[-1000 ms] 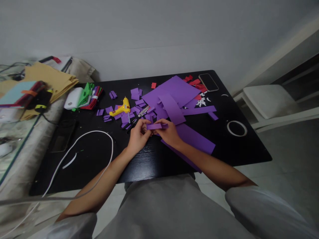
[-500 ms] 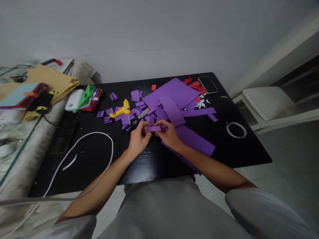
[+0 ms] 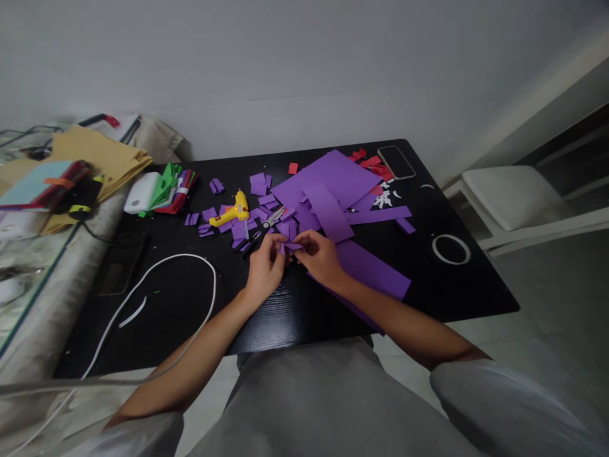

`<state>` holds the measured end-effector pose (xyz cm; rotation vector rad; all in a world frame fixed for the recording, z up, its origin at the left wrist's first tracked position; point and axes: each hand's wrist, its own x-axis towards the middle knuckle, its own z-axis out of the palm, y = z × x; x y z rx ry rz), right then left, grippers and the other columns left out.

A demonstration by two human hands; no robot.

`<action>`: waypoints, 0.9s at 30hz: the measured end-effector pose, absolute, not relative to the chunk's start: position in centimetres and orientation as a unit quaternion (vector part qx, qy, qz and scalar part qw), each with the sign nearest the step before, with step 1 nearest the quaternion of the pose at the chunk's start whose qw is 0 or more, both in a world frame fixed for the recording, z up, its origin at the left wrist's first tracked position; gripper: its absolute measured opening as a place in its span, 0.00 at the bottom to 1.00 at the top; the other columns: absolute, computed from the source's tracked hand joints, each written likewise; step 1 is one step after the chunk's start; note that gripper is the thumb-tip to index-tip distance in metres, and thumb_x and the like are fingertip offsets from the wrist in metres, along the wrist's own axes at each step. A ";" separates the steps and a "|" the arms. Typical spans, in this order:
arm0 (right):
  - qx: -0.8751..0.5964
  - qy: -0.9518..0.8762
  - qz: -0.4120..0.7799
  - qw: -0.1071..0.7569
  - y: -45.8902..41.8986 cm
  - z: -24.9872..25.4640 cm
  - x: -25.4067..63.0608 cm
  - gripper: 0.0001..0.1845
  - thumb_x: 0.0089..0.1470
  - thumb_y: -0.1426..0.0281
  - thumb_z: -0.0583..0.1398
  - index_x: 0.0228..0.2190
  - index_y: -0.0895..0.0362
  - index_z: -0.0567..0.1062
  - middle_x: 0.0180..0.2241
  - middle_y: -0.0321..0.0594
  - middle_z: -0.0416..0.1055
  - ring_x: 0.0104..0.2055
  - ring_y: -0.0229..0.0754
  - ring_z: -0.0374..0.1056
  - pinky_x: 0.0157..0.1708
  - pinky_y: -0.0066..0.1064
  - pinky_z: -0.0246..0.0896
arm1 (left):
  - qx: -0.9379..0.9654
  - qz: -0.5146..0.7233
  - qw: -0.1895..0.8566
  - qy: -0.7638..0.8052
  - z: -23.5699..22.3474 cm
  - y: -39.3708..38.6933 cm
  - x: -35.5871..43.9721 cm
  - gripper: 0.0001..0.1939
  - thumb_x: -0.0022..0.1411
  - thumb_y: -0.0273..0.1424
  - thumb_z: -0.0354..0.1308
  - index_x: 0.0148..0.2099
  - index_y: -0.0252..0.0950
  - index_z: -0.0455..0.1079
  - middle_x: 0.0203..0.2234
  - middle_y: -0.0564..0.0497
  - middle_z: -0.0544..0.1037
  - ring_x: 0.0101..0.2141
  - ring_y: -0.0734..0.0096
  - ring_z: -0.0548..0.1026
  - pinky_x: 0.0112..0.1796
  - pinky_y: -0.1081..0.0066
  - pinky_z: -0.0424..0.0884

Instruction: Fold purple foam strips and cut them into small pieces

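Note:
Between my fingertips is a small purple paper strip (image 3: 291,245), seen nearly edge-on. My left hand (image 3: 267,261) pinches its left end, and my right hand (image 3: 320,257) pinches the right end. Just beyond my hands lie scissors (image 3: 273,218) with dark handles, partly covered by cut purple pieces. A yellow glue gun (image 3: 233,212) rests on more purple pieces to the left. Past my right hand a wide purple strip (image 3: 328,212) lies across a large purple sheet (image 3: 333,174). Another purple sheet (image 3: 373,273) sits partly beneath my right forearm.
A white cable (image 3: 212,279) loops over the black table (image 3: 271,317) and my left forearm. At right are a tape ring (image 3: 451,249) and a phone (image 3: 396,162) beside red and white scraps. Bundled coloured sheets (image 3: 166,188) lie at the back left. A white chair (image 3: 507,197) stands at right.
The purple strip has turned between my fingers, from showing its flat face to nearly edge-on. My hands have stayed in about the same place.

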<state>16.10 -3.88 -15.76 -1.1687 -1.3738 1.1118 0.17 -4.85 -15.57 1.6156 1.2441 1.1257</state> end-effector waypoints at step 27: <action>-0.434 -0.521 0.539 0.500 -3.4 -15.2 16.6 0.09 0.51 0.66 0.65 0.36 0.54 0.78 0.30 0.35 0.77 0.30 0.39 0.74 0.33 0.31 0.72 | 0.588 0.494 0.466 0.439 -14.9 -4.9 0.6 0.11 0.61 0.29 0.59 0.47 0.39 0.67 0.24 0.58 0.74 0.24 0.74 0.76 0.28 0.74 0.73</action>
